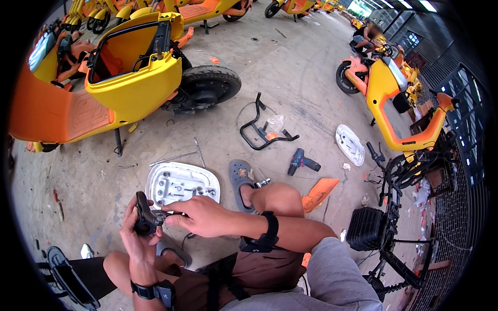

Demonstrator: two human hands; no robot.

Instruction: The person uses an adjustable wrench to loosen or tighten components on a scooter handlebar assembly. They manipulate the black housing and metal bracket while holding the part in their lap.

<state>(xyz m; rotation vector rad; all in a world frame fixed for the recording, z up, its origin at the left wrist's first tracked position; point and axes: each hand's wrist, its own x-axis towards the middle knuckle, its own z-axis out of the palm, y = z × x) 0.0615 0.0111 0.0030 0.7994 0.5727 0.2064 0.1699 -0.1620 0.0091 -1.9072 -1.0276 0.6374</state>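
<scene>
Head view | left hand [136,233] grips black part [143,213] | right hand [199,215] pinches its metal end | white seat pan [179,182] just beyond on concrete floor [290,78]

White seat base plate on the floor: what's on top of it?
On the white plate: bolts and small metal fittings in its recesses. The right hand and the black part in the left hand cover its near edge.

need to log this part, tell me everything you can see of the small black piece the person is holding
The small black piece is dark, curved and looks like moulded plastic, roughly upright. The left hand grips it from below and behind, while the right hand reaches in from the right, its fingers pinching at its side. It is held above the floor, just in front of a white plate lying flat. Finer detail is too small to tell.
</scene>
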